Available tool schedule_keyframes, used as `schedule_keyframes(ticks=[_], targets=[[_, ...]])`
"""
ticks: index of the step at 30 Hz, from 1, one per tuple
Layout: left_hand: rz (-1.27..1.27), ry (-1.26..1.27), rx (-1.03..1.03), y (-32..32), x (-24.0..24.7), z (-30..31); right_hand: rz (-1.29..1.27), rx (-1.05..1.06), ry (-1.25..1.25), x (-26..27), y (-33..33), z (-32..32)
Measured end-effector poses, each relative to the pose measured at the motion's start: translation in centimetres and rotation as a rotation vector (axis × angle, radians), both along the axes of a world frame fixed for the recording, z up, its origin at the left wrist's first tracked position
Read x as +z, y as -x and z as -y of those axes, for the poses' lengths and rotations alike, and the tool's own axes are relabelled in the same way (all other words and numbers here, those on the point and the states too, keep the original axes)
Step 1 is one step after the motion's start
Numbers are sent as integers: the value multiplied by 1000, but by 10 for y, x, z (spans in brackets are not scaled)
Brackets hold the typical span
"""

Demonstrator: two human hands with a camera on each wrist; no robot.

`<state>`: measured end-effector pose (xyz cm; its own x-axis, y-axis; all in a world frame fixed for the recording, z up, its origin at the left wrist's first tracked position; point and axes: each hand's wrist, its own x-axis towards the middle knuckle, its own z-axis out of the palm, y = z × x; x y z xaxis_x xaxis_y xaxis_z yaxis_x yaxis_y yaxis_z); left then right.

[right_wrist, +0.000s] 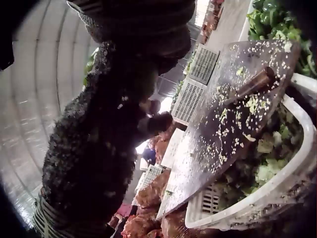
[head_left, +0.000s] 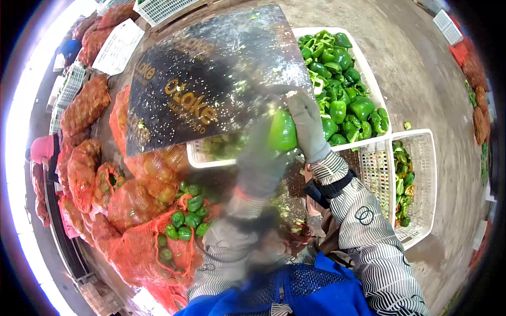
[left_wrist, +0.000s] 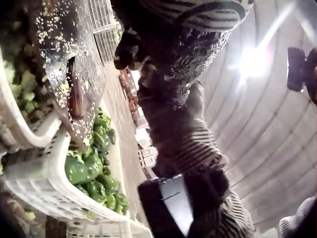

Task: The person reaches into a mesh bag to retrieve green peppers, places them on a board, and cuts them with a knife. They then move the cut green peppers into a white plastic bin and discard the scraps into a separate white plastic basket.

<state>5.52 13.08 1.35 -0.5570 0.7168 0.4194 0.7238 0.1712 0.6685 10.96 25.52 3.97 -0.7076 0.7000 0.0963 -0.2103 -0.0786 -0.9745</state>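
A large green pepper [head_left: 283,131] sits between the two gloved hands, above the near edge of the dark board [head_left: 211,79]. My left hand [head_left: 261,158], blurred, grips its left side; my right hand [head_left: 308,124] holds the right side with bent fingers. The left wrist view has the textured left glove [left_wrist: 190,59] close to the right hand [left_wrist: 173,121]. In the right wrist view the left glove [right_wrist: 81,144] and right hand [right_wrist: 158,44] are dark, with a strip of pepper [right_wrist: 90,67] showing. A brown handle [right_wrist: 257,83] lies on the board among seeds.
A white crate [head_left: 380,100] full of green peppers stands beyond the board's right side, with another crate [head_left: 433,179] of pepper pieces nearer. Left of me lie red mesh sacks [head_left: 132,203] and loose peppers [head_left: 184,233]. Chopped green pieces [right_wrist: 267,158] fill a crate under the board.
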Motion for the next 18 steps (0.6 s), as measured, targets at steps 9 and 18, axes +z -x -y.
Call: schedule_keyframes(ticks=[9, 18], targets=[[-4, -7, -64, 31, -16, 15, 72, 107, -168, 5, -1, 5], [421, 195, -322, 55, -1, 39, 199, 569, -468, -9, -9, -20]])
